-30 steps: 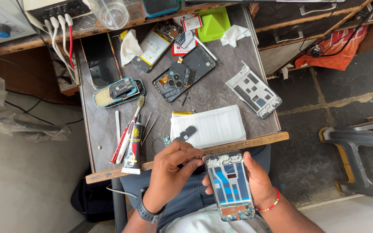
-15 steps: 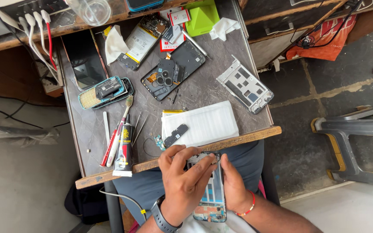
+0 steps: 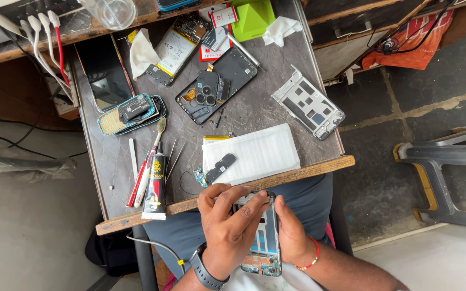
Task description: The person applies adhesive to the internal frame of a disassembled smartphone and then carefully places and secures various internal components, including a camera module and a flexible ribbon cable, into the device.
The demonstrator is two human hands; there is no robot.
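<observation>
Both hands work on an opened phone frame (image 3: 262, 242), held over the person's lap just in front of the near wooden edge of the desk (image 3: 254, 113). The left hand (image 3: 227, 229), with a dark watch at its wrist, lies across the upper part of the frame, its fingers (image 3: 244, 202) bent and pressing on the frame's top end, closed on it. The right hand (image 3: 292, 237), a red band on its wrist, cradles the frame along its right side, its fingers curled around the edge and gripping it; the thumb rests by the top corner. The frame's inner side faces up, showing blue and pale sections, and its lower end shows below the left hand. On the desk just beyond the hands lies a white ridged sheet (image 3: 252, 153) with a small dark phone part (image 3: 220, 168) at its near left corner. Left of that stand a black glue tube (image 3: 156, 186), a toothbrush (image 3: 149, 161) and thin metal tools. Farther back lie a black phone back with camera openings (image 3: 211, 89), a silvery phone frame (image 3: 308, 102) to the right, a blue-edged phone (image 3: 128, 113) to the left, and a green wedge (image 3: 252, 19) at the far edge.
</observation>
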